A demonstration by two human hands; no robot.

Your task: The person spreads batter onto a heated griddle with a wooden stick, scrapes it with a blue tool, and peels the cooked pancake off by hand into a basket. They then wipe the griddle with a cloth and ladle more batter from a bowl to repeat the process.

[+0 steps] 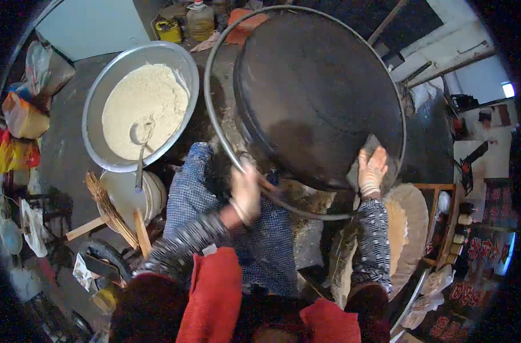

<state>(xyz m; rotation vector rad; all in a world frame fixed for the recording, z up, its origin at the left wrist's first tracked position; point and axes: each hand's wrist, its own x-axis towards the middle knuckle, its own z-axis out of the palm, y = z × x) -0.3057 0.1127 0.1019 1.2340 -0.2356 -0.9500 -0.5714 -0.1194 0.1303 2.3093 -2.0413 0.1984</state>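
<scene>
A large round black griddle fills the upper middle, with a thin metal hoop around it. My right hand presses a dark grey cloth against the griddle's lower right edge. My left hand is at the hoop's lower left, smeared by motion, so its fingers and any grip on the hoop cannot be made out. Left of the griddle stands a wide metal basin of pale batter or dough. A metal ladle rests in it, its handle over the rim.
A pale bucket stands below the basin, with a bundle of twigs by it. Round flat sheets are at the right near a wooden rack. An oil jug and yellow container stand at the back.
</scene>
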